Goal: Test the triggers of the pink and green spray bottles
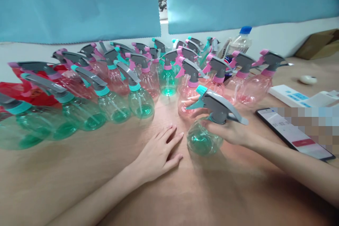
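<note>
My right hand (225, 130) is wrapped around the neck of a green spray bottle (201, 141) with a grey and turquoise trigger head. The bottle is slightly tilted, its nozzle pointing left; whether its base touches the table cannot be made out. Left of it, my left hand (159, 152) lies palm down on the wooden table (148, 204), fingers stretched out and holding nothing. Just behind the held bottle stands a pink spray bottle (186, 100), partly hidden by my right fingers. Nearest beyond my left hand is another green spray bottle (141, 104).
Several green and pink spray bottles stand in rows along the back and left. At right lie a phone (288, 130), a white box (288, 95) and a small white rounded object (307, 79). A blue-capped clear bottle (239, 42) and red plastic (31, 93) are farther back.
</note>
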`<state>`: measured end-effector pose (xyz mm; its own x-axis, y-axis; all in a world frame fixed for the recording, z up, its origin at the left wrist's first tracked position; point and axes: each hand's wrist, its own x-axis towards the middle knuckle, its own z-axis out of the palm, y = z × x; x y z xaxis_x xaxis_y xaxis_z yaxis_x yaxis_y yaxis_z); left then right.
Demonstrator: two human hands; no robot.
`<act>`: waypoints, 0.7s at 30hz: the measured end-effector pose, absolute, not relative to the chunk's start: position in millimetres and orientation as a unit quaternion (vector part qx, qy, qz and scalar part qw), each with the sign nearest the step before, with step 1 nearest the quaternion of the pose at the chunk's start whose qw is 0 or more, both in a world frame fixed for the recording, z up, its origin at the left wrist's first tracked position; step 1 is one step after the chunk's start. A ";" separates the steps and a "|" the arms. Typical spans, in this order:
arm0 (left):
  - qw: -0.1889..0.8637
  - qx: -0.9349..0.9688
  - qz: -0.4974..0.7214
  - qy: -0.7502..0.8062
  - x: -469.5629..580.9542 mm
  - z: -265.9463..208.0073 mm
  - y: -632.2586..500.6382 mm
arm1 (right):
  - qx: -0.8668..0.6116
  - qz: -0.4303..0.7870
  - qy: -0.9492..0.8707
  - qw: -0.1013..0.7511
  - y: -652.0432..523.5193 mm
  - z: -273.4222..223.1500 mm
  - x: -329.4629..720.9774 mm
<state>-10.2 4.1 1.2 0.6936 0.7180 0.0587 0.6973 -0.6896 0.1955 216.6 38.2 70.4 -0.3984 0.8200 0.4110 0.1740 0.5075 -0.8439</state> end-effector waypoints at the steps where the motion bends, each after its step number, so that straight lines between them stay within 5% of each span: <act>1: 0.079 0.917 0.062 0.386 -9.8 1.1 4.1 | -0.328 0.370 -0.752 0.436 38.1 71.1 216.2; 21: 0.104 0.907 0.069 0.402 -13.8 -1.2 4.5 | -0.348 0.349 -0.761 0.423 36.5 74.4 215.6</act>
